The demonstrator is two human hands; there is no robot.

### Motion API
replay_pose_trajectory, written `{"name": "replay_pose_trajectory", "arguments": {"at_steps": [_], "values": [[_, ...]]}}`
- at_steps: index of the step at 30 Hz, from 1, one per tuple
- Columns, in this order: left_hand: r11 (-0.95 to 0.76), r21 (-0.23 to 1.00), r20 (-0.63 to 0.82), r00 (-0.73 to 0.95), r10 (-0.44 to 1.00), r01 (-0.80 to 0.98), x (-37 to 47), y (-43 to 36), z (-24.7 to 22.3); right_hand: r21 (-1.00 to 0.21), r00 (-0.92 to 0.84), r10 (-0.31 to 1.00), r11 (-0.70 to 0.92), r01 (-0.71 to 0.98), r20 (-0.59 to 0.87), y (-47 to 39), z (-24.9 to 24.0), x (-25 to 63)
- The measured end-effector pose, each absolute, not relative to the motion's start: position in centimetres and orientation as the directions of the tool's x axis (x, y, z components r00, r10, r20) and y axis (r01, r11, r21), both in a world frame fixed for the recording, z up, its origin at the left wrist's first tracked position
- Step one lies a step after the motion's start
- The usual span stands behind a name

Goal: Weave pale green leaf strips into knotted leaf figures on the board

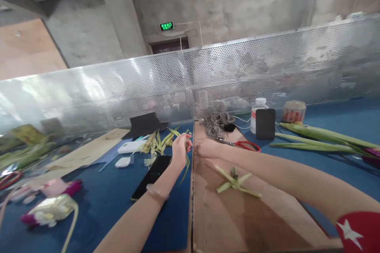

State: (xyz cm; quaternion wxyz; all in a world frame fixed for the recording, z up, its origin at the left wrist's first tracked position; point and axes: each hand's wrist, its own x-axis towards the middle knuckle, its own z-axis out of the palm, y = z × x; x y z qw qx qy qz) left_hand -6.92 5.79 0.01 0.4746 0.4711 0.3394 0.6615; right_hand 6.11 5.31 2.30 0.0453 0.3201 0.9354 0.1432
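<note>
My left hand (180, 148) is raised above the blue tabletop, just left of the wooden board (213, 221). Its fingers are curled around a pale green leaf strip (187, 166), whose end dangles below. My right hand (205, 148) is over the board's left edge, closed like a fist and blurred; whatever its fingers hold is hidden. Just beyond the right wrist lie scissors (246, 145) with red handles. Closer to me, a small cross-shaped piece of folded leaf strips (235, 182) rests on the board. Yellow-green leaf scraps (158, 141) lie behind the left hand.
A phone (152, 176) lies under my left forearm, with a white case (130, 147) beyond. Grey yarn (218, 123), a white bottle (260, 104), a dark upright device (265, 123), a jar (293, 111) and long leaves (323, 138) stand or lie right. A perforated metal screen (124, 87) runs behind.
</note>
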Motion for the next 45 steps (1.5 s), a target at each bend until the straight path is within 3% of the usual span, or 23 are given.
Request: {"name": "replay_pose_trajectory", "arguments": {"at_steps": [4,8,10,12,14,16,17,20,22,24,26,28,30,33,37,39,41,42,43,45], "values": [[-0.333,0.89,0.315,-0.107,0.943,-0.313,-7.1,5.5,0.1,0.385,-0.763,0.646,0.707,0.593,-0.012,4.3,3.7,6.4],[-0.359,0.885,0.337,-0.123,0.933,-0.297,-7.4,5.3,0.2,0.415,-0.763,0.637,0.668,0.618,0.11,0.3,7.8,6.4],[-0.366,0.888,0.344,-0.128,0.93,-0.277,-7.6,5.2,0.3,0.399,-0.741,0.629,0.632,0.664,0.235,-3.7,9.0,6.1],[-0.368,0.896,0.348,-0.121,0.93,-0.25,-7.8,5.1,0.5,0.276,-0.659,0.487,0.642,0.715,0.573,-8.5,8.4,5.3],[-0.358,0.907,0.345,-0.097,0.934,-0.224,-8.0,5.2,0.5,0.218,-0.642,0.36,0.735,0.642,0.677,-13.3,5.9,4.2],[-0.341,0.918,0.329,-0.092,0.94,-0.204,-8.2,5.4,0.5,0.29,-0.79,0.206,0.853,0.435,0.578,-17.1,1.7,3.1],[-0.331,0.923,0.321,-0.083,0.943,-0.195,-8.2,5.6,0.4,0.284,-0.84,0.219,0.874,0.395,0.496,-18.4,-0.7,2.7],[-0.321,0.932,0.315,-0.059,0.947,-0.168,-8.0,5.7,0.3,0.169,-0.86,0.453,0.852,0.495,0.233,-19.9,-7.4,2.5],[-0.345,0.927,0.342,-0.044,0.938,-0.146,-7.6,5.4,0.3,0.126,-0.889,0.457,0.88,0.457,0.034,-19.2,-9.7,3.1],[-0.395,0.911,0.394,-0.036,0.918,-0.12,-7.1,5.0,0.4,0.138,-0.891,0.452,0.881,0.452,0.035,-18.3,-9.8,4.1],[-0.448,0.889,0.448,-0.023,0.894,-0.097,-6.6,4.4,0.5,0.103,-0.883,0.45,0.88,0.464,0.134,-17.9,-8.0,4.8],[-0.473,0.877,0.475,0.0,0.88,-0.083,-6.1,3.7,0.6,0.106,-0.915,0.337,0.924,0.367,0.223,-17.9,-5.1,5.3],[-0.479,0.873,0.484,0.036,0.874,-0.094,-5.5,3.0,0.7,0.145,-0.928,0.257,0.942,0.303,0.27,-17.8,-1.8,5.7],[-0.45,0.882,0.466,0.114,0.878,-0.137,-4.6,1.6,0.9,0.249,-0.875,0.256,0.892,0.378,0.411,-15.6,3.3,6.6],[-0.387,0.906,0.413,0.163,0.896,-0.17,-3.0,-0.3,1.1,0.114,-0.629,0.425,0.765,0.634,0.651,-8.9,7.6,9.0],[-0.36,0.917,0.388,0.181,0.904,-0.169,-2.3,-1.0,1.2,-0.188,-0.38,0.629,0.648,0.738,0.678,-5.8,8.0,10.3],[-0.371,0.914,0.397,0.176,0.901,-0.163,-1.9,-1.4,1.2,-0.553,-0.24,0.82,0.536,0.638,0.519,-3.7,7.3,11.5],[-0.384,0.911,0.407,0.17,0.897,-0.152,-1.8,-1.4,1.1,-0.72,-0.228,0.881,0.471,0.51,0.414,-3.0,6.8,12.0],[-0.393,0.91,0.412,0.164,0.897,-0.135,-1.8,-1.4,1.1,-0.837,-0.246,0.909,0.408,0.365,0.336,-2.6,6.2,12.4],[-0.371,0.926,0.377,0.162,0.912,-0.068,-2.0,-1.2,1.0,-0.943,-0.285,0.922,0.308,0.128,0.263,-2.1,4.9,12.9]]}}
